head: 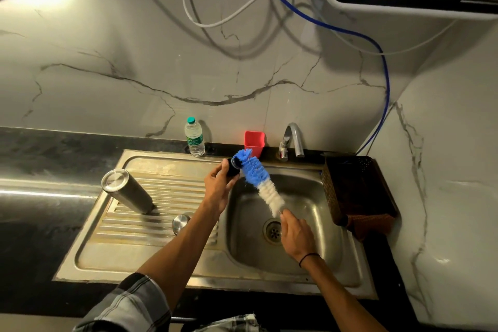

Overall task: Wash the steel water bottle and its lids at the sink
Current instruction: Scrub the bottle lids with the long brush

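Head view: your left hand (218,186) grips the dark lid (232,167) over the sink's (310,272) back edge, while your right hand (296,234) grips the bottle brush (257,176), whose long axis slants up-left into the lid.

Dim, warm indoor lighting throughout. Brightest patch at upper left of the wall (161,67), spilling as a glare streak along the bench (40,191) left of the sink (269,272). Soft cable shadows on the wall above the sink. Strong wide-angle bending toward frame edges. Slightly soft, grainy detail overall.
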